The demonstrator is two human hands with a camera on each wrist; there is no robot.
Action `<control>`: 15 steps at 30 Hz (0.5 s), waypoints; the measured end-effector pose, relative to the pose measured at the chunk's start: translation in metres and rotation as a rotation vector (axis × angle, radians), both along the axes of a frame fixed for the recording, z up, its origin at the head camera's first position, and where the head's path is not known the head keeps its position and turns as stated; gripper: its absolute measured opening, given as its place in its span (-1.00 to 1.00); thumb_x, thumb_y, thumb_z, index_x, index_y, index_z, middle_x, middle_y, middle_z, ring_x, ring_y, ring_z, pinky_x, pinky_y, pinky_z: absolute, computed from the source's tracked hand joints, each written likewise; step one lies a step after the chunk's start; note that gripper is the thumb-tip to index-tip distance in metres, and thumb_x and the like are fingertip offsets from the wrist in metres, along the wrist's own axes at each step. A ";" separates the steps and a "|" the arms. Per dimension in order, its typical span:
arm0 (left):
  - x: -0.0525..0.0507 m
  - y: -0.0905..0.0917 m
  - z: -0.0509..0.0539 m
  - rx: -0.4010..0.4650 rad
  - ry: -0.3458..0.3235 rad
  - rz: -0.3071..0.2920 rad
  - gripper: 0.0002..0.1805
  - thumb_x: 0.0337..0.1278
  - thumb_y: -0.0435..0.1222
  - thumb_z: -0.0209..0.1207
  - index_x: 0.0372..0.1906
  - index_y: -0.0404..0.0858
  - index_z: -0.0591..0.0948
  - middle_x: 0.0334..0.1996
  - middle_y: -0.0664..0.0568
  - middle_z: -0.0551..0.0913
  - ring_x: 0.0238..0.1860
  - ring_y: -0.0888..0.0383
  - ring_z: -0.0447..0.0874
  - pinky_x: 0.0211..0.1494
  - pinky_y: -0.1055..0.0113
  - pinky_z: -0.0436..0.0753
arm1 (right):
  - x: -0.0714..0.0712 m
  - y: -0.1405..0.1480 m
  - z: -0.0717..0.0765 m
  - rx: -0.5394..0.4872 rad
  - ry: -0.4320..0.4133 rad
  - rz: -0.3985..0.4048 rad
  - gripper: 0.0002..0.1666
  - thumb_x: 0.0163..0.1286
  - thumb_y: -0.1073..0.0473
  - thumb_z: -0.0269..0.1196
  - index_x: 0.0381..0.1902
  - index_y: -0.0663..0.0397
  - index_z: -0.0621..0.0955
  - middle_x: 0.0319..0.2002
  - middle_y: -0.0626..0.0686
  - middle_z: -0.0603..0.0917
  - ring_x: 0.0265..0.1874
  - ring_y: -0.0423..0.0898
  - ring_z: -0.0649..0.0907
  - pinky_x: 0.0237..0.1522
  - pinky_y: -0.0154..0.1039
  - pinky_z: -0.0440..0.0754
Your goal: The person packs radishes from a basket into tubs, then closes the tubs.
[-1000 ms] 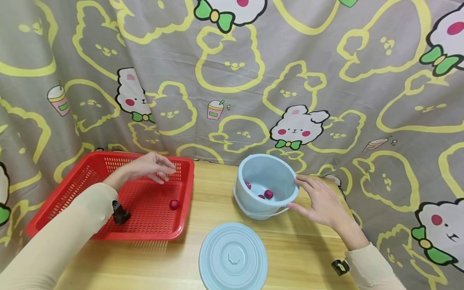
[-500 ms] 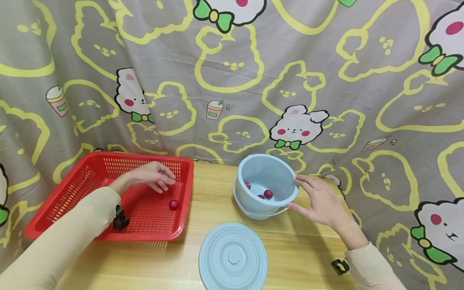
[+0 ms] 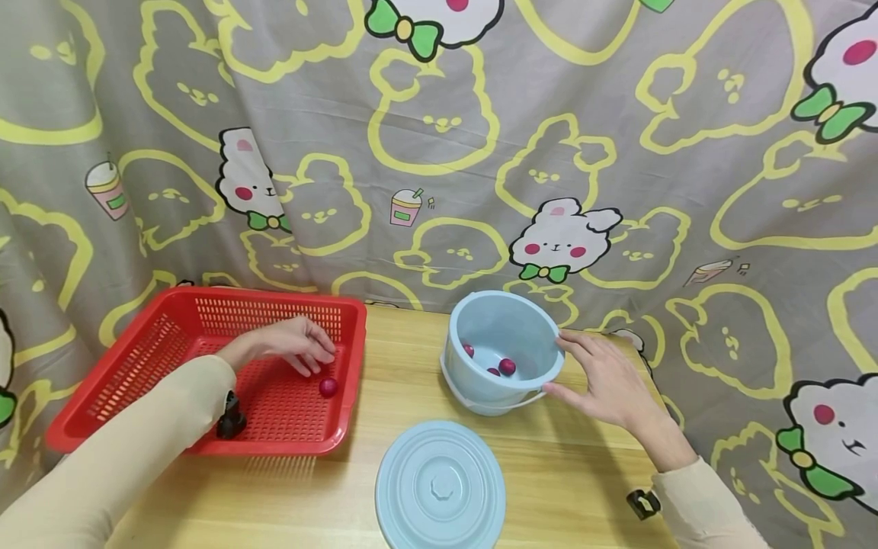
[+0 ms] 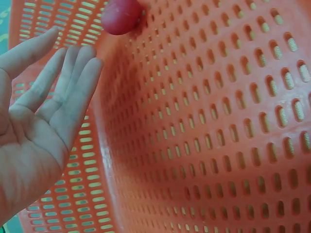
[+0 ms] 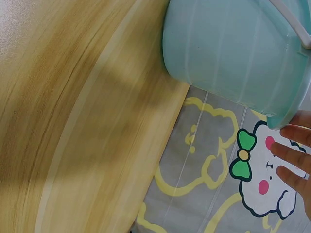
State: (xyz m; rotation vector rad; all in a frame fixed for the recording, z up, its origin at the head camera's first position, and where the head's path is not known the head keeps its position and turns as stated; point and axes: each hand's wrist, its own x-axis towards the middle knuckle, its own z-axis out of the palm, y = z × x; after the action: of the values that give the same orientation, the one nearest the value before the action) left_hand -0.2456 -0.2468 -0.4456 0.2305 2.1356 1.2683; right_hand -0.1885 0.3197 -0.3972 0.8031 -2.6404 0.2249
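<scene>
In the head view, my left hand point(image 3: 296, 347) hovers inside the red plastic basket point(image 3: 302, 448). Its fingers extend loosely towards a small round dark red thing, like a plum point(image 3: 328, 387), on the basket floor. The left wrist view shows a gap between those fingers and the plum-like thing point(image 4: 121, 15), with the palm holding nothing. At the light blue bucket point(image 3: 483, 393), my right hand point(image 3: 607, 381) touches the right side of the rim with thumb and nearly straight fingers. Several similar dark red round things point(image 3: 507, 367) lie inside the bucket.
A light blue lid point(image 3: 440, 485) lies on the wooden table point(image 3: 569, 488) in front of the bucket. A patterned grey curtain point(image 3: 439, 107) hangs directly behind the basket and bucket. The bucket's white handle point(image 3: 524, 401) hangs down at its front.
My left hand has lowered into the basket and come slightly nearer to the plum-like thing. The right hand and bucket have stayed in place.
</scene>
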 end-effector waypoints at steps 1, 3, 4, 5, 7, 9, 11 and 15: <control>0.000 0.000 -0.001 -0.002 -0.001 -0.003 -0.56 0.31 -0.29 0.37 0.15 -0.52 0.65 -0.13 -0.13 0.86 -0.30 0.12 0.83 -0.15 0.19 0.89 | 0.000 0.000 0.000 0.000 0.000 0.000 -0.04 0.12 -0.38 0.53 0.29 0.14 0.65 0.30 0.14 0.68 0.25 0.25 0.66 0.22 0.30 0.65; 0.001 0.001 -0.003 -0.008 -0.009 -0.008 -0.56 0.31 -0.30 0.37 0.14 -0.53 0.65 -0.16 -0.10 0.86 -0.31 0.14 0.82 -0.16 0.19 0.89 | 0.000 0.000 0.001 -0.001 -0.001 -0.001 -0.03 0.12 -0.38 0.53 0.30 0.14 0.65 0.30 0.14 0.68 0.25 0.25 0.67 0.23 0.30 0.65; 0.001 0.001 -0.004 -0.013 -0.016 -0.007 -0.57 0.30 -0.30 0.37 0.13 -0.53 0.65 -0.17 -0.08 0.86 -0.32 0.14 0.82 -0.16 0.20 0.89 | 0.000 0.000 0.001 0.000 -0.001 -0.001 -0.03 0.12 -0.38 0.53 0.30 0.14 0.65 0.30 0.14 0.68 0.25 0.25 0.67 0.23 0.30 0.65; 0.001 0.002 -0.005 -0.018 -0.024 -0.001 -0.58 0.29 -0.30 0.38 0.12 -0.52 0.66 -0.18 -0.07 0.86 -0.32 0.14 0.82 -0.16 0.20 0.89 | 0.000 -0.001 0.001 0.000 -0.001 -0.001 -0.03 0.12 -0.38 0.53 0.30 0.14 0.65 0.30 0.14 0.68 0.25 0.25 0.67 0.23 0.30 0.65; 0.002 0.002 -0.007 -0.027 -0.029 -0.005 -0.59 0.29 -0.31 0.38 0.11 -0.52 0.66 -0.20 -0.04 0.86 -0.32 0.14 0.82 -0.16 0.20 0.89 | 0.000 -0.001 0.001 0.003 -0.001 -0.001 -0.03 0.12 -0.38 0.52 0.30 0.14 0.65 0.30 0.14 0.68 0.25 0.25 0.67 0.23 0.29 0.65; 0.002 0.004 -0.008 -0.036 -0.036 0.000 -0.60 0.27 -0.31 0.39 0.10 -0.50 0.68 -0.22 -0.02 0.86 -0.32 0.13 0.83 -0.16 0.20 0.89 | 0.000 -0.001 0.001 0.004 -0.003 -0.002 -0.03 0.12 -0.38 0.52 0.30 0.14 0.65 0.30 0.14 0.68 0.25 0.25 0.67 0.23 0.30 0.65; 0.002 0.005 -0.008 -0.042 -0.036 -0.013 -0.60 0.26 -0.30 0.40 0.09 -0.49 0.68 -0.23 -0.01 0.86 -0.32 0.13 0.84 -0.15 0.19 0.89 | 0.000 -0.001 0.001 0.005 -0.003 -0.002 -0.03 0.12 -0.38 0.52 0.30 0.14 0.65 0.30 0.14 0.68 0.25 0.25 0.67 0.23 0.30 0.65; 0.002 0.008 -0.008 -0.059 -0.059 -0.048 -0.58 0.22 -0.28 0.42 0.09 -0.45 0.69 -0.21 0.01 0.85 -0.29 0.12 0.85 -0.12 0.18 0.89 | 0.000 -0.001 0.000 0.003 -0.003 -0.002 -0.03 0.12 -0.38 0.52 0.30 0.14 0.65 0.30 0.14 0.68 0.25 0.25 0.67 0.22 0.30 0.65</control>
State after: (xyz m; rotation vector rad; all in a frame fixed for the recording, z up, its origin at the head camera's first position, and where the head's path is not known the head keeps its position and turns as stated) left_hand -0.2431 -0.2393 -0.4537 0.2155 2.1019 1.1688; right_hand -0.1884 0.3192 -0.3967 0.8021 -2.6448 0.2215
